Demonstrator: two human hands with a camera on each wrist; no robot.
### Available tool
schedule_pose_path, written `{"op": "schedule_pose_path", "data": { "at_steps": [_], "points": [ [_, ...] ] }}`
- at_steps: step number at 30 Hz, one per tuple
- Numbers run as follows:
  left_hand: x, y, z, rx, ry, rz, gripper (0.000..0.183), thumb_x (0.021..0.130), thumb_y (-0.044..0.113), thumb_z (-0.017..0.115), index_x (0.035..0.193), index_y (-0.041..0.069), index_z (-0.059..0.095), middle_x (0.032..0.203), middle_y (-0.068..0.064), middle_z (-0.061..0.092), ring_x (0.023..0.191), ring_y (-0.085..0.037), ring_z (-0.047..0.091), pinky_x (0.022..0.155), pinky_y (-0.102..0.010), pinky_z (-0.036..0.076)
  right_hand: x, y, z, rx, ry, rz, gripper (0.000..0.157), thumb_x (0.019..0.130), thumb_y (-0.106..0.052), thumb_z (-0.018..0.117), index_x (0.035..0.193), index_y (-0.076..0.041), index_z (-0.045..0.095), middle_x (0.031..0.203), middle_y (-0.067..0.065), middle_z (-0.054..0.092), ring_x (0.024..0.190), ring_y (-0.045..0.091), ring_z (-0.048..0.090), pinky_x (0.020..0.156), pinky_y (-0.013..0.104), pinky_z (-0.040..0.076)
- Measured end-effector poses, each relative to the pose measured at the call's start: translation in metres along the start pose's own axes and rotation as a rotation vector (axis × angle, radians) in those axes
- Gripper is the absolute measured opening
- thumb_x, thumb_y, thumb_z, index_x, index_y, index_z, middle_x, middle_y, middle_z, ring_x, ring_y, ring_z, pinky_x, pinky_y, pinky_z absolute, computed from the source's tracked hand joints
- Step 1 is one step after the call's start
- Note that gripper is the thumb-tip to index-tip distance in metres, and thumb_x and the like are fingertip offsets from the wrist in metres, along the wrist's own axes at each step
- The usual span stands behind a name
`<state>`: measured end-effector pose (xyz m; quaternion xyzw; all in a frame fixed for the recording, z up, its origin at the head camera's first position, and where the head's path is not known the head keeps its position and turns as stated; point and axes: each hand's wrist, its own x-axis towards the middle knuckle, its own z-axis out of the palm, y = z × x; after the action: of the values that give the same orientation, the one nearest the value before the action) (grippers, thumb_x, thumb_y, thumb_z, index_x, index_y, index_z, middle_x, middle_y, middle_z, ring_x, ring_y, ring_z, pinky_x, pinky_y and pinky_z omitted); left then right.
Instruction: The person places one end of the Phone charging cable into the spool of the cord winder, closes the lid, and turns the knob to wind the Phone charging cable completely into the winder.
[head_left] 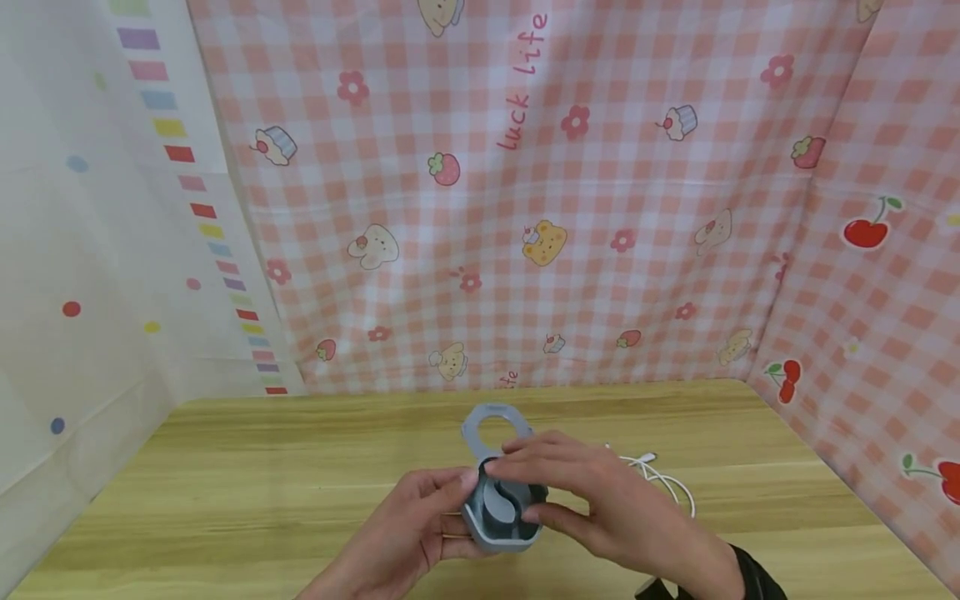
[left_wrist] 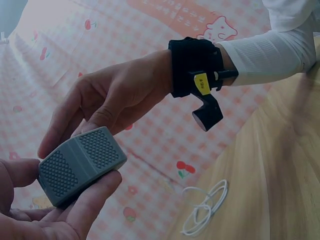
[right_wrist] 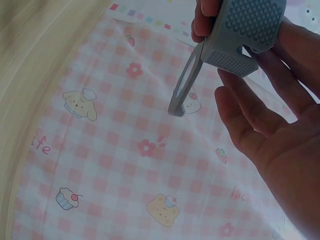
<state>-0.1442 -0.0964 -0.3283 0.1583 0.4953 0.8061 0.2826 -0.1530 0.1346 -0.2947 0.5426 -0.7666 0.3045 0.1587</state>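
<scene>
A grey-blue faceted case with a studded outer surface is tilted up above the table. Its ring-shaped lid stands swung away from the body, and a curved S-like divider shows inside. My left hand grips the case from its left side, thumb on the near rim and fingers underneath. Over the case's right side reaches my right hand, fingers fairly straight across the far rim, thumb tip at the inside edge. In the right wrist view the lid hangs off the case.
A loosely coiled white cable lies on the wooden table behind and right of my right hand. Patterned cloth hangs at the back and sides.
</scene>
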Motion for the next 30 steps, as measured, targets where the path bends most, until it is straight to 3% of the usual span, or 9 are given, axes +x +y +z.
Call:
{"op": "schedule_pose_path", "data": {
  "at_steps": [5,11,19,24,30],
  "points": [
    [0.0,-0.001,0.001,-0.015,-0.023,0.001,0.048,0.1,0.023,0.046,0.131,-0.014,0.041,0.116,-0.022,0.062,0.105,-0.034,0.055,0.082,-0.036,0.053,0.001,0.0,0.001,0.014,0.031,0.017,0.043,0.081,-0.011,0.071,0.123,-0.012,0.06,0.117,0.004,0.062,0.109,0.017,0.051,0.081,0.039,0.053],
    [0.001,-0.004,0.001,-0.024,-0.028,0.02,0.047,0.101,0.021,0.044,0.13,-0.016,0.04,0.115,-0.021,0.063,0.104,-0.034,0.055,0.082,-0.037,0.053,0.002,-0.001,0.006,-0.004,0.101,0.014,0.044,0.077,-0.016,0.075,0.119,-0.013,0.063,0.109,-0.002,0.06,0.097,0.01,0.052,0.071,0.029,0.054],
    [0.0,-0.005,0.003,-0.021,0.02,0.021,0.051,0.099,0.023,0.047,0.13,-0.017,0.038,0.117,-0.025,0.061,0.103,-0.033,0.056,0.081,-0.037,0.053,0.003,-0.002,0.013,-0.08,0.15,0.062,0.037,0.075,-0.024,0.077,0.108,-0.013,0.065,0.104,-0.002,0.057,0.093,0.01,0.052,0.072,0.03,0.053],
    [0.001,-0.006,0.004,-0.027,0.047,0.028,0.052,0.098,0.023,0.049,0.129,-0.017,0.04,0.111,-0.021,0.065,0.102,-0.032,0.057,0.081,-0.036,0.054,0.004,-0.004,0.018,-0.14,0.173,0.145,0.033,0.075,-0.031,0.077,0.1,-0.017,0.061,0.099,-0.007,0.054,0.088,0.006,0.05,0.068,0.029,0.052],
    [0.002,-0.006,0.004,-0.017,0.074,0.037,0.049,0.098,0.023,0.049,0.125,-0.017,0.044,0.104,-0.016,0.068,0.1,-0.031,0.059,0.079,-0.034,0.055,0.005,-0.005,0.018,-0.132,0.173,0.158,0.038,0.077,-0.035,0.075,0.106,-0.015,0.059,0.101,-0.008,0.053,0.088,0.005,0.052,0.07,0.027,0.052]
  ]
}}
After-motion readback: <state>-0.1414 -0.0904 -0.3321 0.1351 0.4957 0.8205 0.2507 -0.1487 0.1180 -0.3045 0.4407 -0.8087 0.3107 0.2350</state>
